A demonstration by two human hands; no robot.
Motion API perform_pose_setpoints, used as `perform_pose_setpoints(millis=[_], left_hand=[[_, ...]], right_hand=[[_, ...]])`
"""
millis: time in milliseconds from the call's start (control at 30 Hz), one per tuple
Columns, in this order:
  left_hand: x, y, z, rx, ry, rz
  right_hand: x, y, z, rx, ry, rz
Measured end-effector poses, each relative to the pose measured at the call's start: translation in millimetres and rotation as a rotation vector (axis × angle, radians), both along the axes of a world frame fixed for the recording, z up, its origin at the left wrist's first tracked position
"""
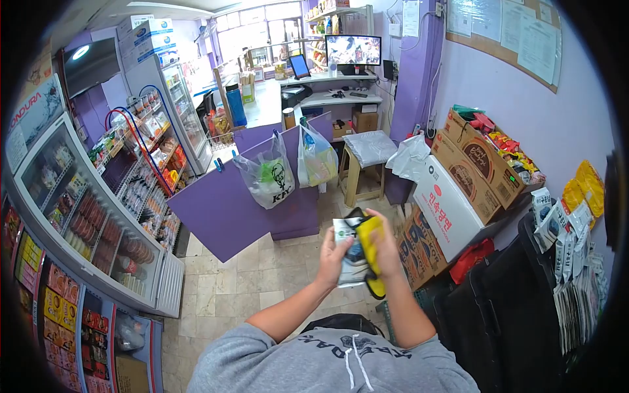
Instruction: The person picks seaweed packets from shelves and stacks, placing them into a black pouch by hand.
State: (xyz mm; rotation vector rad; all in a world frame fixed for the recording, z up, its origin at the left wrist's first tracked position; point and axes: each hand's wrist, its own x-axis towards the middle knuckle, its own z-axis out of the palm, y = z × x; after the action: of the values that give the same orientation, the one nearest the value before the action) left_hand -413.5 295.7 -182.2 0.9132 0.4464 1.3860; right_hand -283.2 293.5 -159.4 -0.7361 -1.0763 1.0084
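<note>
My left hand (pixel 331 261) is closed on the left edge of a white and dark printed food packet (pixel 354 274), its thumb lying across the front. Wrapped round a yellow and black cloth (pixel 369 237), my right hand (pixel 388 252) presses along the packet's right side. The cloth hangs down past the packet's lower right corner and covers part of its face. Both hands are in front of my chest, above the tiled floor. What the right fingertips touch behind the cloth is hidden.
Black bins (pixel 472 321) stand at my right, with similar packets (pixel 565 226) and a packet stack (pixel 575 321) on top. Cartons (pixel 452 200) line the right wall. A purple partition (pixel 226 206) with hanging plastic bags (pixel 267 180) stands ahead. A glass-door fridge (pixel 85 216) is left.
</note>
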Motion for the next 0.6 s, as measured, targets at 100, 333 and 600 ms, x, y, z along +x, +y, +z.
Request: perform_pose_setpoints(millis=[100,333,600], left_hand=[[-7,11,1,0.135,0.0,0.155],[50,-3,19,0.185,0.118,0.098],[123,-26,9,0.145,0.202,0.236]], right_hand=[[-11,-22,5,0.045,-0.167,0.012],[36,-20,4,0.104,-0.556,-0.44],[110,-17,12,0.323,-0.952,-0.734]])
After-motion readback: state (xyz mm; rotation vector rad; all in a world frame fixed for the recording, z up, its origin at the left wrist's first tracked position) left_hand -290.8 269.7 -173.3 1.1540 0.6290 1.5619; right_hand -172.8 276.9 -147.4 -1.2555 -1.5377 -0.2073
